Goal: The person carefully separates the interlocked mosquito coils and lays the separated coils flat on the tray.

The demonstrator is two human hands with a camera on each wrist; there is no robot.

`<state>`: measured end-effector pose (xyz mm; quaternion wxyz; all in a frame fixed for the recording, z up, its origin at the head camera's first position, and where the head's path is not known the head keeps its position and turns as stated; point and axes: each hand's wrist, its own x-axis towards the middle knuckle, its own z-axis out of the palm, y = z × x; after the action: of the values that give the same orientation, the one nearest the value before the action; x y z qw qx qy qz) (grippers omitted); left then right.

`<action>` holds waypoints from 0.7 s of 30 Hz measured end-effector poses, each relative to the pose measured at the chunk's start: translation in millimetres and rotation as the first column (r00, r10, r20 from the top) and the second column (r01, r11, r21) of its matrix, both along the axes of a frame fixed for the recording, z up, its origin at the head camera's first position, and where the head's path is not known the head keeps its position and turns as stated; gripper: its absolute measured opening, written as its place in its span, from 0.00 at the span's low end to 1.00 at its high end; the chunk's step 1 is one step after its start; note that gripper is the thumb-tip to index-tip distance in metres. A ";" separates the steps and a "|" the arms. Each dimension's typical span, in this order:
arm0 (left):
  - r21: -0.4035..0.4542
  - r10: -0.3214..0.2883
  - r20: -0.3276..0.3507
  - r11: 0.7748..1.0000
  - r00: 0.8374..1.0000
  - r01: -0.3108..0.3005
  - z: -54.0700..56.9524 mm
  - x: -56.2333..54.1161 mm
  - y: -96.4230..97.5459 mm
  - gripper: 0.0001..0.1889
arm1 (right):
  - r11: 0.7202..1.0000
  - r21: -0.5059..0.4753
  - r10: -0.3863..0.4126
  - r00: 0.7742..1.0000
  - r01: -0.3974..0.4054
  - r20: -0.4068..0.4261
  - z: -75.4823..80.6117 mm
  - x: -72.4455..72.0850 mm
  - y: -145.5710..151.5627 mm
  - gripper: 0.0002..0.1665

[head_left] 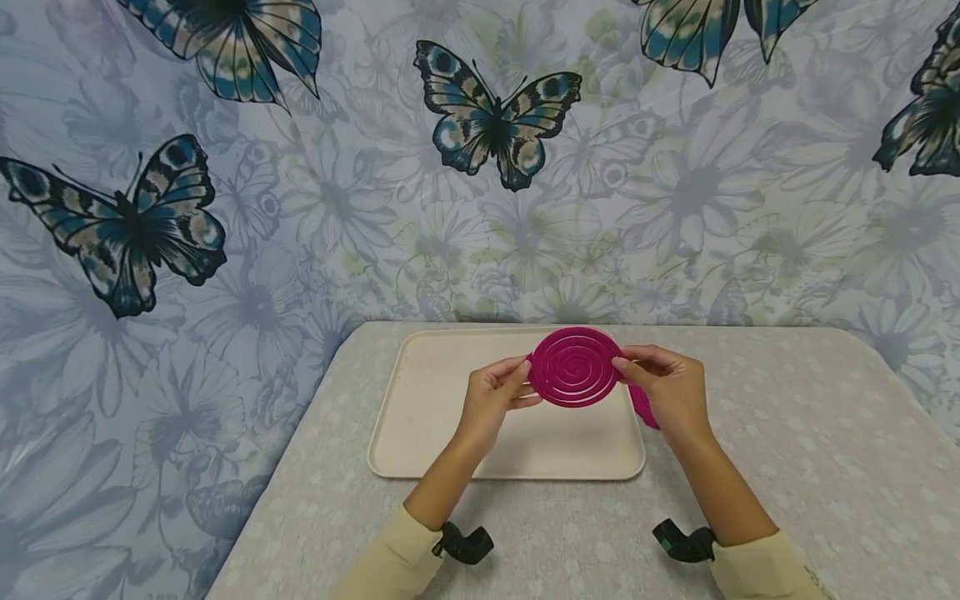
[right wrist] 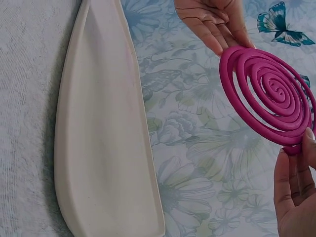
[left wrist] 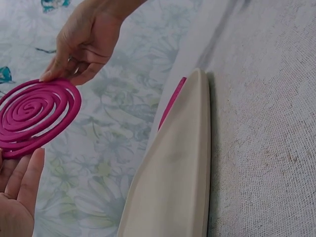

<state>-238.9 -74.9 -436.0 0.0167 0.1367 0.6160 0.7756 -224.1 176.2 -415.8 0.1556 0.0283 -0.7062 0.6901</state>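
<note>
Across the head view's lower frame, the bench [head_left: 787,433] runs up to the near rim of a cream tray [head_left: 450,425] and on toward the right edge. Mid-frame, raised off the tray, is a flat, round magenta spiral [head_left: 576,367] with narrow gaps between its coils. It sits between the hands: the left hand [head_left: 491,396] pinches its left edge, the right hand [head_left: 671,387] its right. A second magenta piece [head_left: 643,408], partly hidden, shows beside the tray's right rim. Farthest back is butterfly-patterned cloth [head_left: 345,200].
</note>
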 end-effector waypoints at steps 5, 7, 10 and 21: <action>0.002 -0.002 0.018 1.000 1.000 0.002 -0.2 -0.5 0.0 0.15 | 0.999 -0.038 0.006 1.000 -0.006 0.015 -0.8 -0.5 0.0 0.17; 0.004 -0.008 0.020 1.000 1.000 0.008 -0.1 -1.0 -0.3 0.15 | 0.998 -0.056 0.013 1.000 -0.011 0.024 -0.7 -0.2 0.1 0.17; 0.000 -0.020 0.013 1.000 1.000 0.020 1.1 -1.9 -1.6 0.16 | 0.997 -0.074 0.030 0.999 -0.027 0.038 -0.6 -0.3 0.9 0.18; -0.032 -0.090 0.036 0.995 0.995 0.091 4.2 -2.7 -7.4 0.16 | 0.990 -0.089 0.114 0.991 -0.109 0.062 1.0 0.5 3.7 0.20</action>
<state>-241.6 -82.3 -431.8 0.0648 0.1507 0.6216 0.7660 -223.5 179.9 -414.8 0.0940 0.0378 -0.6781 0.7279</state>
